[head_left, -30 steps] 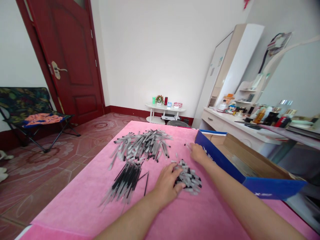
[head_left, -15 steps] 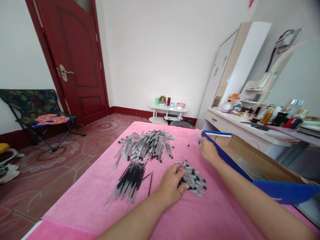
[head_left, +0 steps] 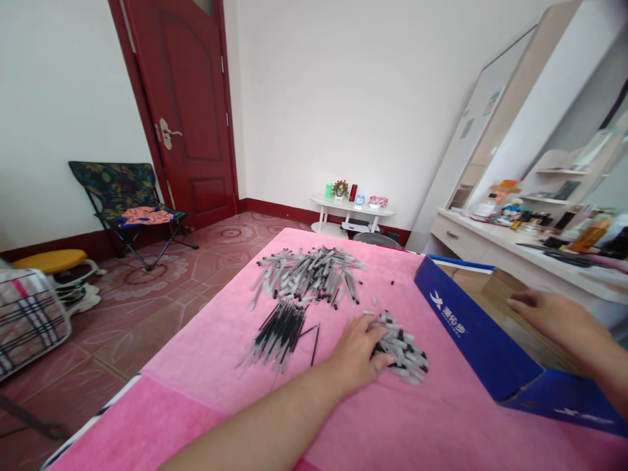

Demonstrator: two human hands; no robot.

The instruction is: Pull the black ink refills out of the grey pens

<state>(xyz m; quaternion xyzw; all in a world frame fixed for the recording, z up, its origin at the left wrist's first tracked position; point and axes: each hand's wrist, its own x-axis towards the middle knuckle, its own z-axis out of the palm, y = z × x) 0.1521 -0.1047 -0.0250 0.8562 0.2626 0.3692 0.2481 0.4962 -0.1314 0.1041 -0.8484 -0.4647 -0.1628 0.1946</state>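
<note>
In the head view we see the left hand [head_left: 357, 350] lying palm down on the pink table [head_left: 206, 366], its forearm running in from the near edge. Its fingers are spread and curled loosely over the near-left side of a small heap of grey and black pen caps [head_left: 401, 347], touching them; we cannot tell whether any cap is actually pinched between them. That heap sits toward the right side of the table, just left of the blue cardboard box [head_left: 466, 327] that stands along the right edge.

The right hand [head_left: 554, 320] is stretched out to the right, over the open box, palm down with the fingers extended and relaxed, holding nothing that we can see. Its forearm comes in from the lower right corner.

Left of the caps lies a bundle of black pen refills [head_left: 282, 327], with one stray refill [head_left: 314, 343] beside it. Toward the far edge is a larger pile of grey pen barrels [head_left: 309, 271]. Beyond the table we see a red door [head_left: 186, 111], a folding chair [head_left: 130, 203] and a low white side table [head_left: 353, 212].
</note>
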